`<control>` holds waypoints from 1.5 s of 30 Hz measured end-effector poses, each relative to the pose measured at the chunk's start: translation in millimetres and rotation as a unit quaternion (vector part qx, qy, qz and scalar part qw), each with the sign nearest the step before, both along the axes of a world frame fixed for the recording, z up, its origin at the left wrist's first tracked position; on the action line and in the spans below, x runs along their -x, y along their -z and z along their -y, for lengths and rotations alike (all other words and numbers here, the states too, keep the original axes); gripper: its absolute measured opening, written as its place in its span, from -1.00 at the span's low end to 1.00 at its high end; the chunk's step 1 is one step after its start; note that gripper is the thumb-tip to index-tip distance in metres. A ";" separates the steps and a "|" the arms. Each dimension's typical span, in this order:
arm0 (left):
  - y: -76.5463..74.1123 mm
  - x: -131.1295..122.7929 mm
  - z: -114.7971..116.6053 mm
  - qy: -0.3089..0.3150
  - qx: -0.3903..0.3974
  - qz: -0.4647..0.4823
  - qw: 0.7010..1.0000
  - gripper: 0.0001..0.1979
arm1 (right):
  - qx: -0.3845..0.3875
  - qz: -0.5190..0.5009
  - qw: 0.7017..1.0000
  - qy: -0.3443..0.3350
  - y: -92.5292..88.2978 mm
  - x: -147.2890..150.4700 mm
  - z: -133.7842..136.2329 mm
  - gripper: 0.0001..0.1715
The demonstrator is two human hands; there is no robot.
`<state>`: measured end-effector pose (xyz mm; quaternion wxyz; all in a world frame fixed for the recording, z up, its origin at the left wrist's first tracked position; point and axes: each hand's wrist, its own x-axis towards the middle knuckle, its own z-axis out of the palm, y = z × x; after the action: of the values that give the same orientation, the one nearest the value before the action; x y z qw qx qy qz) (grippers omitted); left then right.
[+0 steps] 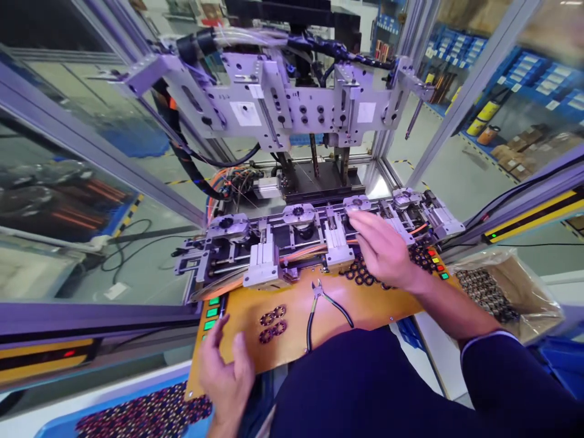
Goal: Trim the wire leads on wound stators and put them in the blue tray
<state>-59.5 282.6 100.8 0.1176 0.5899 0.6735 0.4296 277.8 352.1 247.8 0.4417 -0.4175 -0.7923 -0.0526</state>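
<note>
My right hand reaches over the machine, fingers pressed together. Its fingertips are at the third metal fixture from the left, and whatever they hold is hidden behind them. My left hand hovers at the left front of the orange board, thumb and fingers apart, with nothing in it. To its right, several flat ring-shaped parts lie in a small group on the board. Side cutters with black handles rest there, jaws pointing away from me. Several dark rings lie below my right hand.
A press head with downward rods stands above the row of fixtures. Green buttons line the board's left edge; coloured buttons line its right. A blue tray of parts sits lower left, a plastic-lined carton of parts at right.
</note>
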 end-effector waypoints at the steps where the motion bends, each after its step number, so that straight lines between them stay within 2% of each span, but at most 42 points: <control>1: -17.9 -0.1 -9.8 0.016 -0.020 -0.015 1.000 -0.46 | -0.008 -0.018 1.000 0.016 4.7 -4.8 18.8 -0.41; 2: -37.4 -2.8 -22.5 0.040 -0.045 -0.034 0.998 -0.47 | -0.006 -0.028 0.999 0.031 11.1 -8.8 35.2 -0.40; 5: -93.3 -28.0 -72.7 0.208 -0.127 -0.177 0.954 -0.50 | 0.037 -0.042 0.996 0.062 33.9 -17.1 69.4 -0.44; 7: -117.8 -55.1 -107.5 0.283 -0.106 -0.241 0.922 -0.48 | 0.061 -0.051 0.994 0.080 46.3 -21.8 83.8 -0.47; 8: -124.6 -68.9 -122.9 0.306 -0.081 -0.270 0.909 -0.45 | 0.069 -0.054 0.992 0.090 50.8 -24.6 90.3 -0.48; 10: -128.6 -92.6 -147.0 0.332 -0.037 -0.313 0.889 -0.40 | 0.080 -0.056 0.989 0.109 57.2 -31.5 104.4 -0.49; 12: -124.3 -107.2 -162.6 0.337 -0.015 -0.347 0.875 -0.37 | 0.094 -0.055 0.986 0.129 62.8 -40.0 121.1 -0.50; 15: -113.5 -113.2 -176.7 0.345 -0.011 -0.371 0.862 -0.31 | 0.128 -0.048 0.978 0.159 77.0 -51.2 146.1 -0.53; 19: -108.1 -111.9 -186.6 0.366 0.004 -0.359 0.859 -0.01 | 0.179 -0.034 0.969 0.168 108.9 -52.6 157.4 -0.63; 22: -116.8 -114.6 -172.3 0.370 0.000 -0.325 0.871 0.05 | 0.212 -0.022 0.965 0.152 133.8 -42.9 140.6 -0.68; 24: -125.5 -116.1 -145.2 0.363 -0.028 -0.274 0.890 -0.04 | 0.229 -0.014 0.963 0.142 146.4 -35.5 122.6 -0.70; 26: -131.1 -113.4 -107.0 0.355 -0.048 -0.204 0.911 -0.17 | 0.244 -0.009 0.960 0.136 155.3 -30.7 105.3 -0.73; 28: -129.0 -104.4 -66.0 0.344 -0.038 -0.135 0.928 -0.28 | 0.254 -0.010 0.958 0.132 160.7 -29.6 93.0 -0.76; 31: -110.8 -85.4 -17.7 0.312 0.023 -0.059 0.948 -0.39 | 0.260 -0.024 0.958 0.122 159.7 -30.1 86.7 -0.72; 33: -95.1 -77.9 0.4 0.291 0.065 -0.024 0.954 -0.43 | 0.257 -0.041 0.960 0.106 149.1 -26.7 89.7 -0.70; 36: -82.4 -82.1 10.5 0.316 0.128 0.037 0.939 -0.49 | 0.245 -0.073 0.965 0.058 115.9 -10.0 99.6 -0.79; 39: -88.8 -95.5 11.3 0.377 0.180 0.123 0.900 -0.50 | 0.209 -0.142 0.967 -0.032 73.4 15.6 108.1 -0.87; 41: -97.8 -101.4 11.8 0.392 0.191 0.179 0.882 -0.50 | 0.179 -0.210 0.956 -0.100 50.8 31.2 109.7 -0.91; 43: -105.3 -102.3 12.9 0.382 0.160 0.193 0.890 -0.56 | 0.178 -0.263 0.937 -0.148 37.5 42.2 107.8 -0.91; 45: -109.3 -99.2 14.0 0.362 0.086 0.158 0.915 -0.65 | 0.212 -0.289 0.918 -0.170 32.8 48.3 103.8 -0.90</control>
<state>39.7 268.7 210.1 0.4198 0.7055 0.4209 0.3858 229.5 248.2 215.1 0.5546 -0.3571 -0.6820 0.3158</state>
